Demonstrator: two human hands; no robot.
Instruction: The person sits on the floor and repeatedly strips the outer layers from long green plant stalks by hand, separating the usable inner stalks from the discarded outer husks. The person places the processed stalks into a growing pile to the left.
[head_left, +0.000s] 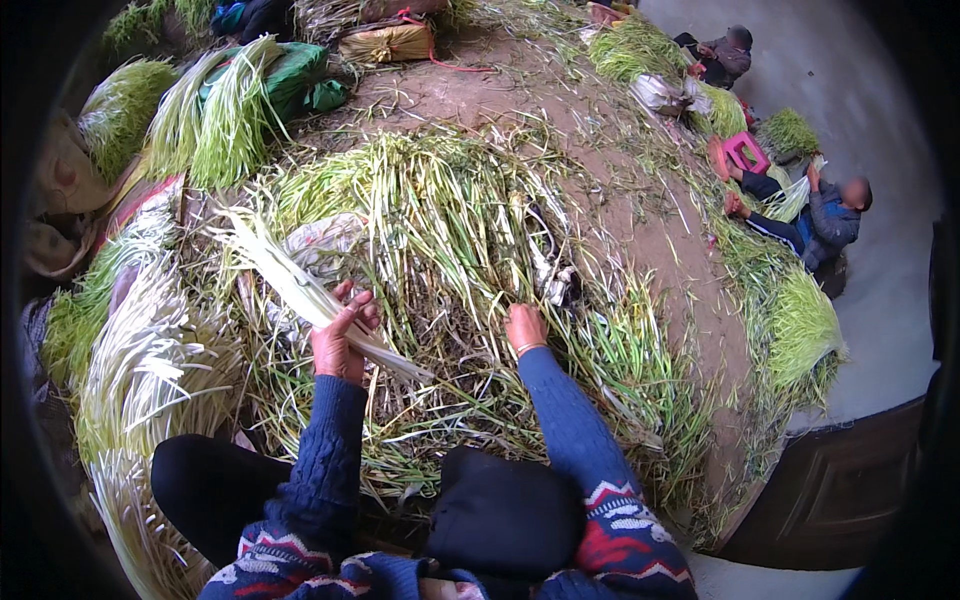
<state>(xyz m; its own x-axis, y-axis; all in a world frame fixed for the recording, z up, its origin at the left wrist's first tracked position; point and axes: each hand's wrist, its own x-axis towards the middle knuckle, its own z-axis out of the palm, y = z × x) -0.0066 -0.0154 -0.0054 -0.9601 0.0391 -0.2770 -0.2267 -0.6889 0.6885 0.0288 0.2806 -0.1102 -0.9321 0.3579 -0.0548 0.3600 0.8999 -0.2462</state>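
Observation:
My left hand (341, 346) grips a bundle of pale, leek-like stalks (281, 274). The bundle slants from the upper left down past my palm, its thinner end sticking out to the lower right. My right hand (526, 327) reaches down to the heap of yellow-green stalks (442, 210) in front of me and touches its near side. The fingers of that hand are largely hidden, so whether they hold any stalks cannot be seen. Loose leaves and trimmings (457, 405) lie between my arms and around my knees.
White-stemmed bundles (142, 360) are stacked at my left. Behind them, more bundles lean on a green sack (296, 75). At right, two people (829, 217) (727, 56) sit by the wall near a pink stool (739, 154). Scraps litter the earthen floor (667, 247).

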